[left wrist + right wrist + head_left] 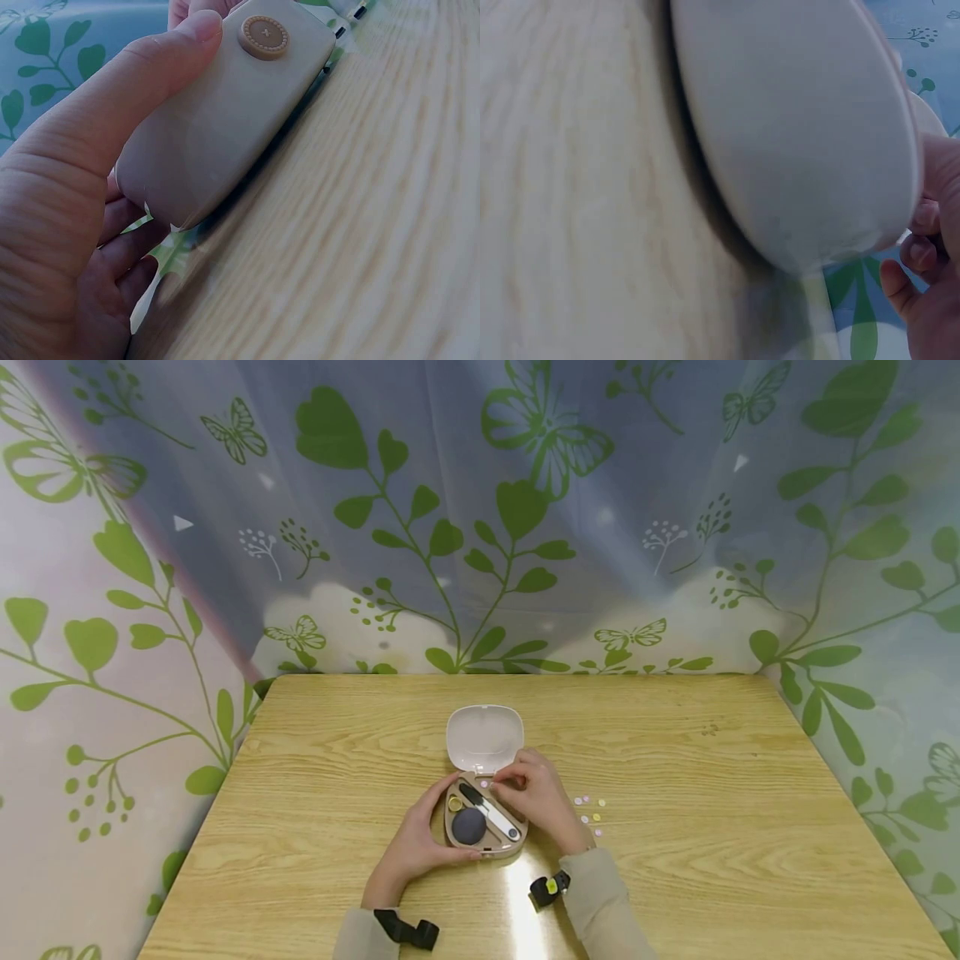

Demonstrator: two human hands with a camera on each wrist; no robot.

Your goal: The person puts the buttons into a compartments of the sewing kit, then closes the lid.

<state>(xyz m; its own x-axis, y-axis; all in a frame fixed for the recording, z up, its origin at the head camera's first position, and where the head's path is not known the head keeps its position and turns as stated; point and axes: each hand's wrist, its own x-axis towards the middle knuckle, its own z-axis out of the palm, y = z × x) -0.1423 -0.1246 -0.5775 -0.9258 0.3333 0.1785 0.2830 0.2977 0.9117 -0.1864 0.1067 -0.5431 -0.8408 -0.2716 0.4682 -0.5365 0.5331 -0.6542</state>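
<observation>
My left hand (420, 842) grips the left side of a beige box (502, 852), thumb along its front and fingers round toward the back. In the left wrist view the thumb lies beside a round brown catch (265, 37). The white lid (485, 737) stands open behind. Inside are a dark round pad (469, 827), a gold ring (455, 804) and a slim white tool (497, 816) with a black end. My right hand (542, 797) reaches over the back compartment, thumb and finger close together by a small pale disc (483, 784); whether they pinch anything is hidden.
Several small pink, white and yellow discs (597, 817) lie loose on the wooden table (712, 827), right of the box. A patterned curtain (637, 568) hangs behind the table's far edge.
</observation>
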